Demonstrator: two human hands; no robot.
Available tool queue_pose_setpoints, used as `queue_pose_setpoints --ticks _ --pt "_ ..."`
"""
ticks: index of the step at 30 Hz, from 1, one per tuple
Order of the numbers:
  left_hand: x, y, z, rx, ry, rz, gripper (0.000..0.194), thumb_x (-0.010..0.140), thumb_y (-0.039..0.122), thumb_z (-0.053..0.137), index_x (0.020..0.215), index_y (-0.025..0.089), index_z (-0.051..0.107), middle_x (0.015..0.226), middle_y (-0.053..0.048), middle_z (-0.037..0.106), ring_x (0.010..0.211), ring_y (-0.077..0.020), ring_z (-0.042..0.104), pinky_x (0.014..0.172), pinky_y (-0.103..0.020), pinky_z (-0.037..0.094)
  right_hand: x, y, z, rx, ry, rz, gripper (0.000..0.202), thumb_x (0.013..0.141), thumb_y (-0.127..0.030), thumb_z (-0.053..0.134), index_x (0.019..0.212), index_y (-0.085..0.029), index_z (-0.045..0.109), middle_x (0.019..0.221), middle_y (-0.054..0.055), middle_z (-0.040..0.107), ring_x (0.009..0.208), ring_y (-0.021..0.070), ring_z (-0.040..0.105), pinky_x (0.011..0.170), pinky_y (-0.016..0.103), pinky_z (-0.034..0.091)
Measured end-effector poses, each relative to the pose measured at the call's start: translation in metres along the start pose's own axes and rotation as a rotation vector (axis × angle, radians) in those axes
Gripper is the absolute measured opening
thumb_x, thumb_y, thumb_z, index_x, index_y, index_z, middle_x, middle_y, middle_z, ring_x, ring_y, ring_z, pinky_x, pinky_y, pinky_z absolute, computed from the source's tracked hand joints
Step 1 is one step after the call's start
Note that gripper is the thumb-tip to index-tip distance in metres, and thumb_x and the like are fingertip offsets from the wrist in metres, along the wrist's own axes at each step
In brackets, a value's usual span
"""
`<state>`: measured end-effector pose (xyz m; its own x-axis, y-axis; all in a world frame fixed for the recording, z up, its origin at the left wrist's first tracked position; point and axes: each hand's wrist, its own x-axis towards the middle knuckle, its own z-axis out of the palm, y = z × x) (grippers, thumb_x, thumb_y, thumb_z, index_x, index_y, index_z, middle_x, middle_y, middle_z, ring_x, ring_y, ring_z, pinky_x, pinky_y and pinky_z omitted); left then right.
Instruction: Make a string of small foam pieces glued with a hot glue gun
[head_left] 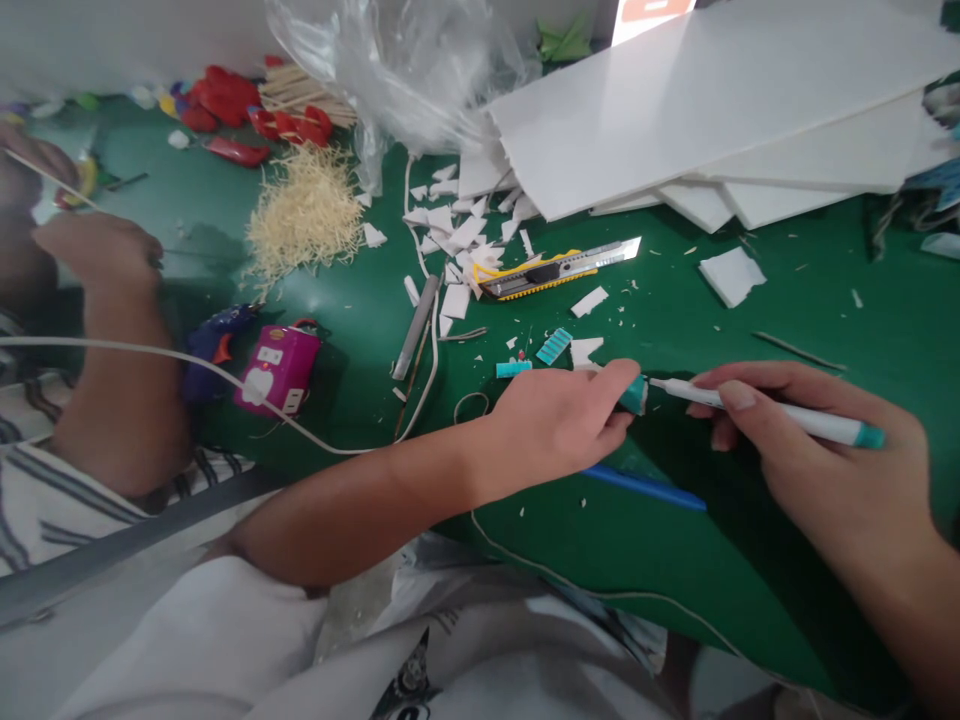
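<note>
My left hand [559, 415] pinches a small teal piece [636, 394] between thumb and fingers over the green table. From the right, my right hand [810, 430] holds a white marker [795, 415] with a teal end, its tip pointing at the teal piece and almost meeting it. Beyond my left hand lie a teal striped piece [554, 346] and a smaller teal strip [514, 369]. A yellow utility knife [559, 273] rests farther back with its blade out. Partly under my left hand is a blue stick [649, 488].
White foam boards [675, 100] are stacked at the back right, near white scraps [465, 232] and a plastic bag [427, 70]. Leftward are yellow shreds [304, 210], a magenta power adapter [277, 370] with a cable, a blue glue gun [214, 350] and another person's hands [97, 240].
</note>
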<state>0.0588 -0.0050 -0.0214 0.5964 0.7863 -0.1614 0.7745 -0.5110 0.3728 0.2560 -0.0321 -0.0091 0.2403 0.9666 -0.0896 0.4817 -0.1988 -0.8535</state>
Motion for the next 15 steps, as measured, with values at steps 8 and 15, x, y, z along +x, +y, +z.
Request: queue_pose_setpoints --ticks 8,15 --pt "-0.0001 0.0000 0.0004 0.019 0.010 0.005 0.031 0.099 0.036 0.053 0.127 0.022 0.054 0.081 0.000 0.075 0.075 -0.0215 0.074 0.051 -0.028 0.036 0.0011 0.0006 0.0003 -0.006 0.003 0.023 0.013 0.074 -0.040 0.071 0.068 -0.030 0.077 0.053 -0.001 0.064 0.047 0.0152 0.057 0.043 0.028 0.048" --pt "-0.0001 -0.0003 0.0006 0.024 0.014 0.006 0.031 0.099 0.037 0.053 0.127 0.023 0.052 0.082 0.001 0.076 0.076 -0.0213 0.075 0.051 -0.029 0.035 0.0004 0.0005 -0.0011 -0.024 -0.013 0.014 0.018 0.074 -0.046 0.071 0.069 -0.029 0.077 0.054 0.001 0.065 0.047 0.0166 0.058 0.042 0.029 0.047"
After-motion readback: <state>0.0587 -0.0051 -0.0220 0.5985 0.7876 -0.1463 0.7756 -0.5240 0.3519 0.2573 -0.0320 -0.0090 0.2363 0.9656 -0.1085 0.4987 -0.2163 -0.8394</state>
